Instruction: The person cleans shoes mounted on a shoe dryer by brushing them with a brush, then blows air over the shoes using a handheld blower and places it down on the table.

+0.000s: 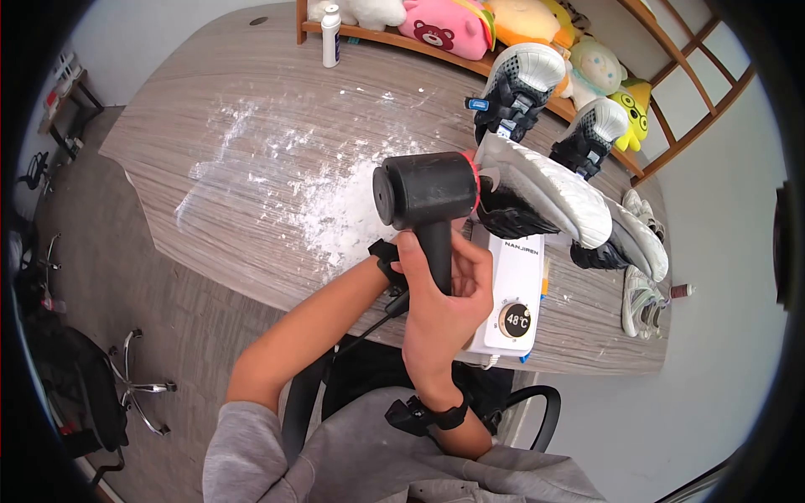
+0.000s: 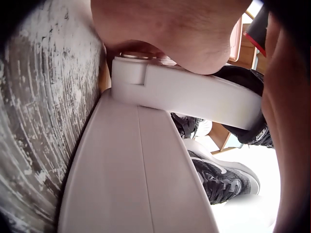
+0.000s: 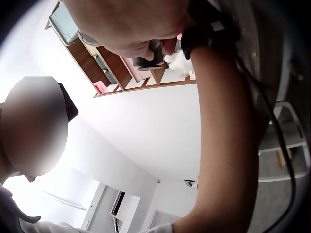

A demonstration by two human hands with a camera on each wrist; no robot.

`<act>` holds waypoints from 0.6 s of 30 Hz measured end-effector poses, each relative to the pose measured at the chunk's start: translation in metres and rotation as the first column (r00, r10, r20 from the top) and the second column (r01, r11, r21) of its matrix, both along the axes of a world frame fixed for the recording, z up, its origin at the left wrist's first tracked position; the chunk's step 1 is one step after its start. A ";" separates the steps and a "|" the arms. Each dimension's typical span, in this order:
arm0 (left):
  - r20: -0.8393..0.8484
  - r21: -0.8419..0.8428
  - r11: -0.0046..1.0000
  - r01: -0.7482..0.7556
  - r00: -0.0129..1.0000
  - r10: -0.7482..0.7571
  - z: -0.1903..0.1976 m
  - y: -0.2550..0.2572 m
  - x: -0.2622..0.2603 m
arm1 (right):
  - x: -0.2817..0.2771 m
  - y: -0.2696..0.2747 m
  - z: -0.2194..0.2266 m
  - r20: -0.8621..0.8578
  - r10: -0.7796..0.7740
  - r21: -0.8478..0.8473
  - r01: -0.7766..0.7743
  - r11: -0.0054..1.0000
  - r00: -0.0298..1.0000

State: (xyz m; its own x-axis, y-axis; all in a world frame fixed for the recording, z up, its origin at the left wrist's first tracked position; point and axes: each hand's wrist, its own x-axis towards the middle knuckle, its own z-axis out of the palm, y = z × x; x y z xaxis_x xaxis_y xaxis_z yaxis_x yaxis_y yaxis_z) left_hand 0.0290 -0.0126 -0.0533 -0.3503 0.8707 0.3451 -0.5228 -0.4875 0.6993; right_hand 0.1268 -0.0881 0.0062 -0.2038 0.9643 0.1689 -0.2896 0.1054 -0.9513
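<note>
My right hand (image 1: pixel 449 314) grips the handle of a black hair dryer (image 1: pixel 432 189) with a red ring on its right end, close to the shoes. The left arm crosses in from the left, its hand mostly hidden behind the hair dryer in the head view. In the left wrist view, the left hand (image 2: pixel 170 34) lies right at a raised white arm of a shoe dryer (image 2: pixel 136 170); I cannot tell whether its hidden fingers grip it. That shoe dryer shows 48°C on its dial. Black-and-white sneakers (image 1: pixel 553 189) sit soles outward over it.
White powder (image 1: pixel 335 201) is spread over the wood-grain table. A white bottle (image 1: pixel 331 38) stands at the back, before a shelf of plush toys (image 1: pixel 444 29). More shoes (image 1: pixel 641 306) stand along the right edge. The hair dryer's cord (image 1: pixel 369 331) hangs toward my lap.
</note>
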 end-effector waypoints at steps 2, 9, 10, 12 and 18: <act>-0.004 0.017 1.000 -0.016 1.000 0.016 0.002 0.002 0.002 | 0.000 0.002 0.002 0.000 0.005 -0.040 -0.005 0.999 1.000; -0.053 0.152 0.985 -0.087 0.994 0.096 -0.012 0.001 0.010 | 0.004 0.004 0.005 -0.028 0.085 -0.124 -0.088 0.988 0.996; -0.086 0.122 0.989 -0.084 0.992 0.094 -0.020 -0.015 0.006 | 0.007 0.002 0.004 0.009 0.097 -0.097 -0.096 0.991 0.995; -0.151 0.067 0.995 -0.074 0.985 0.084 -0.019 0.001 0.000 | 0.017 -0.008 0.010 -0.015 0.150 -0.071 -0.151 0.986 0.989; -0.328 -0.063 0.991 -0.116 0.940 0.089 -0.055 -0.054 -0.012 | 0.054 -0.019 0.030 -0.170 0.296 0.109 -0.280 0.954 0.940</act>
State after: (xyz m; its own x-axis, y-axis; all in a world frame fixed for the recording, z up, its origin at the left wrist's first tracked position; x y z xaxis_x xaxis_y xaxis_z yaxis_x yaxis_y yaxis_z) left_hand 0.0167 -0.0666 -0.1083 -0.3203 0.8654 0.3854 -0.2116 -0.4619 0.8613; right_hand 0.1803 -0.1068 0.0367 -0.4293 0.8501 0.3050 -0.4865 0.0668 -0.8711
